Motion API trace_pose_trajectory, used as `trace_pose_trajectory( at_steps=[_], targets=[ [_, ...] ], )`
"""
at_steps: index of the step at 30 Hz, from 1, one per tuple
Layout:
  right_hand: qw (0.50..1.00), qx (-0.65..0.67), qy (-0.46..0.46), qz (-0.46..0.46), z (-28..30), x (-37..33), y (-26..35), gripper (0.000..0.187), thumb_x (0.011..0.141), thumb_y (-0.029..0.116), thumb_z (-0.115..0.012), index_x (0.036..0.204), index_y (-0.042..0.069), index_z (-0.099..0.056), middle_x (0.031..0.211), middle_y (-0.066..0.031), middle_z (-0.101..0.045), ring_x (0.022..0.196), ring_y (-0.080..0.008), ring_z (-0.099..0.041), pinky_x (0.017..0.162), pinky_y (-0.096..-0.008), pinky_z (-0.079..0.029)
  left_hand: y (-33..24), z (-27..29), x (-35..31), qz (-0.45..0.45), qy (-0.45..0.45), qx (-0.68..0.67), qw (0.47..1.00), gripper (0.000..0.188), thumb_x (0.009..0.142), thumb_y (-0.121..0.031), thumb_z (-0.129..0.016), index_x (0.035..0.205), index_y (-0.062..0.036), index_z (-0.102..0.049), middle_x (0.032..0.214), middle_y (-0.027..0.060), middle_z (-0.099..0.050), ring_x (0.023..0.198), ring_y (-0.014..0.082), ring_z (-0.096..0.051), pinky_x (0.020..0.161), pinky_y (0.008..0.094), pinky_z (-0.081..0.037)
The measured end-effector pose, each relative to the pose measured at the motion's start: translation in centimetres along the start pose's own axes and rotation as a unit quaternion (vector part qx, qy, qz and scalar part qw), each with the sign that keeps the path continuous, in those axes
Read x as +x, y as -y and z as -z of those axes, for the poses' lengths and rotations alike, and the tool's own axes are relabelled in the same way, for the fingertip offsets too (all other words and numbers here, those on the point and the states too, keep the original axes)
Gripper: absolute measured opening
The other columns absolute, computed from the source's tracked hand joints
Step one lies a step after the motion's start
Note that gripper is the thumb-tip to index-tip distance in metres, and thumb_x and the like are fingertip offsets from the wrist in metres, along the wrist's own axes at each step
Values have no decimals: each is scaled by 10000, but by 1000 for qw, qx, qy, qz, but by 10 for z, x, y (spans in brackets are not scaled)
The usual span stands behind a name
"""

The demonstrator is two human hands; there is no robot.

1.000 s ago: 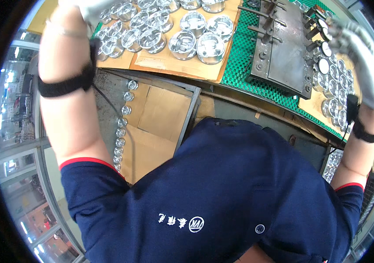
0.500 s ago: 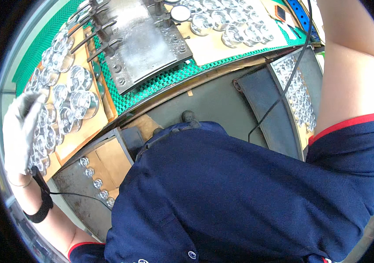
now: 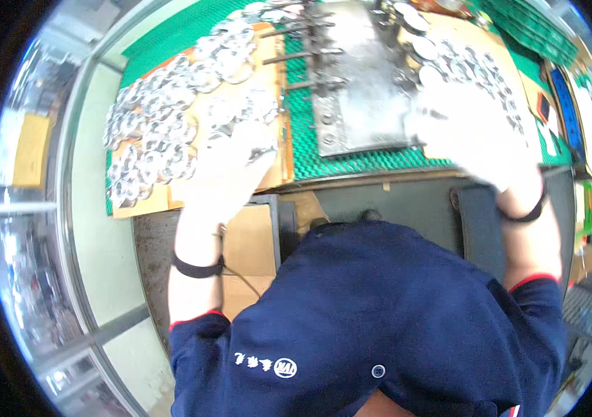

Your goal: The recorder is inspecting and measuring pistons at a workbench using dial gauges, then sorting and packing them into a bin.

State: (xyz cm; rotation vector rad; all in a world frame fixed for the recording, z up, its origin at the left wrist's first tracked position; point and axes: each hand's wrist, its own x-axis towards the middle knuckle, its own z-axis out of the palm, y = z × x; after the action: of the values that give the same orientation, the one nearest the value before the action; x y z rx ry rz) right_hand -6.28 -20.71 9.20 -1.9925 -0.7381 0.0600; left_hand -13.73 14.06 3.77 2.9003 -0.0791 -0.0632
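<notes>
My left hand (image 3: 230,170), in a white glove, is over the near right part of a crowd of clear and silvery round pieces (image 3: 164,135) on brown cardboard (image 3: 144,207). Blur and glare hide its fingers. My right hand (image 3: 473,128), gloved too, hovers at the right edge of a grey metal plate fixture (image 3: 358,121). It covers part of a second group of similar round pieces (image 3: 480,73). Its fingers are washed out, so a hold cannot be made out. Dark rods (image 3: 303,55) stick out from the fixture's left side.
Green perforated matting (image 3: 372,161) covers the bench under the fixture. A green crate (image 3: 528,31) stands at the back right, with a blue strip (image 3: 564,104) beside it. On the left are a window frame (image 3: 77,174) and a yellow panel (image 3: 32,149). Below the bench lies cardboard (image 3: 251,243).
My view has swung left and upright. My left hand has moved from the left edge of the round pieces to their right part. My right hand, out of view before, now shows beside the fixture.
</notes>
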Motion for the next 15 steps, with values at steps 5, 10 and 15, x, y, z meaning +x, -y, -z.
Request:
trace_pose_trajectory(
  at_steps=[5,10,15],
  targets=[
    [925,219,112,-290,-51,-56,-67,263,979,121,-609,1203,-10,-651,947,-56,-699,825,-104,-635,779,-252,-531,37,-51,-16,15,-105,-35,994,244,915,-257,-660,1025,-41,-690,948,194,-694,913,357,-661,821,472,-512],
    [946,160,104,-261,-49,-34,-56,311,970,227,-597,1212,44,-665,962,-66,-726,837,-117,-674,733,-264,-548,31,-66,20,-53,-127,111,984,227,824,-271,-716,926,-69,-712,873,163,-694,828,350,-644,745,451,-506],
    [977,-39,128,-165,-40,-33,-49,243,953,258,-624,1080,63,-693,912,-123,-732,816,-223,-706,751,-330,-556,32,-86,38,-54,-102,139,983,277,807,-358,-726,763,-84,-731,777,135,-691,847,322,-643,733,444,-505]
  ],
)
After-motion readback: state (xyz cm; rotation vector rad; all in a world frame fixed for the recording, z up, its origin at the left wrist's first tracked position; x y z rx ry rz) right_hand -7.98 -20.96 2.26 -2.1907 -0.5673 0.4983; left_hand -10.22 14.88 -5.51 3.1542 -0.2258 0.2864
